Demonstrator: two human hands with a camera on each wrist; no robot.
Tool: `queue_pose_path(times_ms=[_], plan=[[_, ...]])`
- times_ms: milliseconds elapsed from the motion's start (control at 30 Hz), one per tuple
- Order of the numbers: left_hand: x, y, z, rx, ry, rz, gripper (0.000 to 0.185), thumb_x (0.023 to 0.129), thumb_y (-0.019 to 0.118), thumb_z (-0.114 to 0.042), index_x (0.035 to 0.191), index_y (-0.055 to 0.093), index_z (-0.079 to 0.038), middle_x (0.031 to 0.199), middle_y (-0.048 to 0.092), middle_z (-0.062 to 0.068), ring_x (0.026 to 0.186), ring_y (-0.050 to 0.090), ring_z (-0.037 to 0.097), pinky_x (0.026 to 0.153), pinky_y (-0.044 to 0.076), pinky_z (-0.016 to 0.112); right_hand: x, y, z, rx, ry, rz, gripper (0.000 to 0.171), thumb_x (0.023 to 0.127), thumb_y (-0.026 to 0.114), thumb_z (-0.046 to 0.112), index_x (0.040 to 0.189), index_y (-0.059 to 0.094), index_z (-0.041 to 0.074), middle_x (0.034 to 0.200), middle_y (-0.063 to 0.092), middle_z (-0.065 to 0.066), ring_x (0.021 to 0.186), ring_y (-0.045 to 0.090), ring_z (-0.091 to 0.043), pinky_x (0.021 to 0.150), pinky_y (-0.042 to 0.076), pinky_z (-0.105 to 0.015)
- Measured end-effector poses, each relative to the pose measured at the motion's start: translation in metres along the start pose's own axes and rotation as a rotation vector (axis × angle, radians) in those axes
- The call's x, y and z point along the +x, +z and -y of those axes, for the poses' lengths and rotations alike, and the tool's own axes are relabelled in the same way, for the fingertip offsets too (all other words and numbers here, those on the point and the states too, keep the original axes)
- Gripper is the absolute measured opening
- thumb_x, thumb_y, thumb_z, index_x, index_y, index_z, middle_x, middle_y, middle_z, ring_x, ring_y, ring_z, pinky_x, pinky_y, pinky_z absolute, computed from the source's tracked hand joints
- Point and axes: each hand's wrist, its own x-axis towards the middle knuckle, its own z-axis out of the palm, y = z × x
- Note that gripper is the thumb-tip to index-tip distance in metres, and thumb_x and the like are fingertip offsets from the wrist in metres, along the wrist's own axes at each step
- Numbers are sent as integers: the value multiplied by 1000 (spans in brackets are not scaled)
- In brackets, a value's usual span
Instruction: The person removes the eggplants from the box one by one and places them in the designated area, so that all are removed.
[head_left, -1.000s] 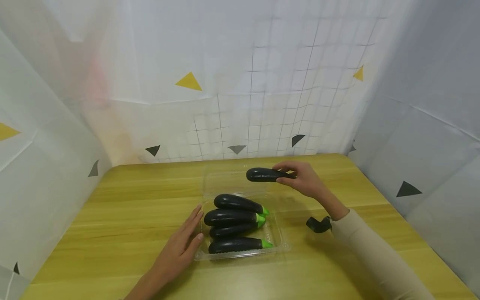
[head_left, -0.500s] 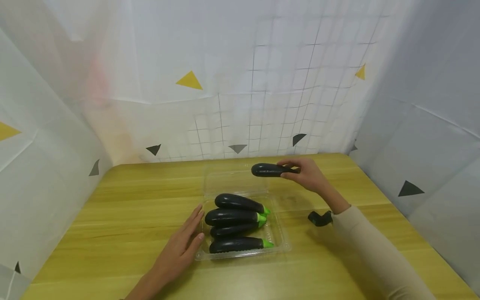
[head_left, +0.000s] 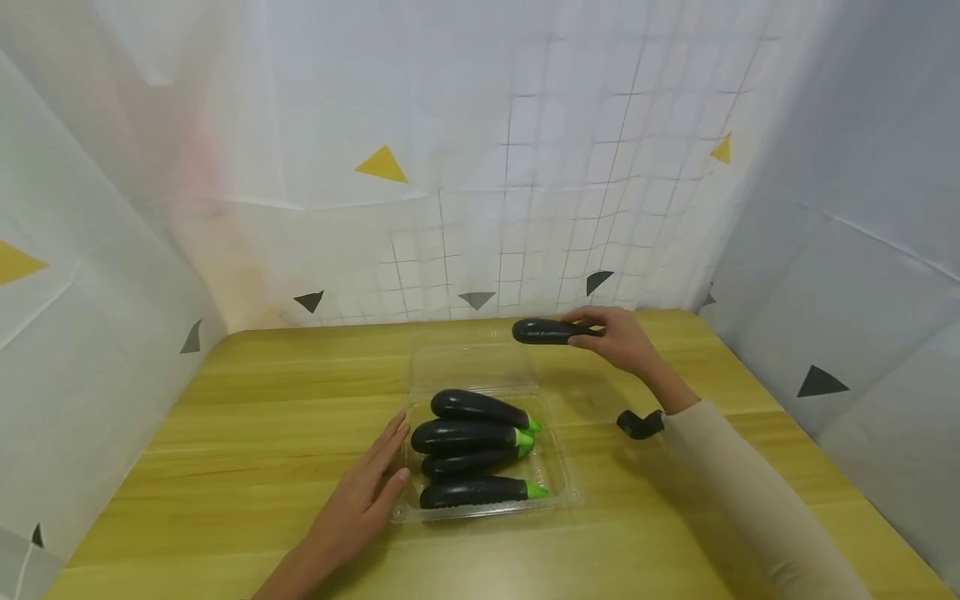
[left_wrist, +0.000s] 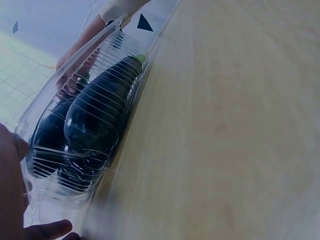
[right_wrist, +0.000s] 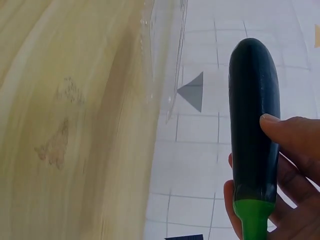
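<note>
Held in my right hand [head_left: 618, 340] is a dark eggplant [head_left: 542, 332], raised over the back of the table. In the right wrist view the thumb and fingers grip this eggplant [right_wrist: 254, 120] near its green stem end. My left hand [head_left: 358, 500] rests against the left side of a clear plastic container [head_left: 557, 454], fingers straight. Several dark eggplants [head_left: 465, 435] with green stems lie in it, stems to the right. The left wrist view shows them through the ribbed container wall [left_wrist: 107, 65], with left fingers [left_wrist: 49, 230] at its end.
The container's clear lid [head_left: 468, 367] lies folded back behind it on the wooden table [head_left: 285, 400]. A black strap-like piece [head_left: 639, 425] shows beside the right sleeve [head_left: 738, 475]. White sheeting [head_left: 315, 108] with coloured triangles and grid lines stands behind and at both sides.
My right hand has moved up and slightly right, away from the container, with the eggplant in its grip. The left hand and the eggplants in the container stay in place.
</note>
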Motion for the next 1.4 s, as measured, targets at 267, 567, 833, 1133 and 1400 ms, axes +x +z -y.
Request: queue_pose_path(times_ms=[267, 567, 833, 1133, 1400], plan=[[0, 0, -1, 9, -2, 3, 57, 110, 54, -20, 161, 37, -4, 170, 25, 3, 151, 31, 26, 119, 16, 24, 4, -4, -10, -11, 43, -9, 31, 93, 80, 10, 124, 76, 7, 119, 73, -13, 106, 69, -32, 83, 57, -49], [0, 1, -1, 0, 14, -2, 57, 109, 55, -18, 161, 37, -3, 170, 23, 0, 150, 31, 27, 119, 17, 25, 6, -6, -24, -21, 61, -22, 31, 94, 79, 9, 124, 75, 5, 123, 72, -16, 109, 69, -37, 84, 57, -51], [0, 2, -1, 5, 4, 6, 57, 109, 55, -18, 161, 37, -3, 171, 23, -1, 151, 30, 26, 119, 16, 24, 12, -10, -39, -35, 79, -7, 32, 93, 79, 5, 125, 74, 3, 123, 71, -19, 110, 69, -40, 88, 55, -55], [-1, 0, -1, 4, -29, 18, 57, 111, 53, -23, 162, 36, -6, 171, 22, -3, 151, 29, 24, 119, 16, 23, 20, -12, -49, -7, 101, 13, 33, 94, 77, 2, 126, 72, -2, 123, 70, -23, 113, 67, -42, 93, 53, -57], [-1, -3, 0, 3, -28, 19, 57, 110, 53, -22, 162, 36, -4, 171, 22, -2, 151, 29, 25, 119, 15, 21, 27, -10, -58, 12, 139, 29, 31, 94, 75, -1, 125, 72, -2, 127, 68, -24, 116, 66, -43, 98, 51, -58]])
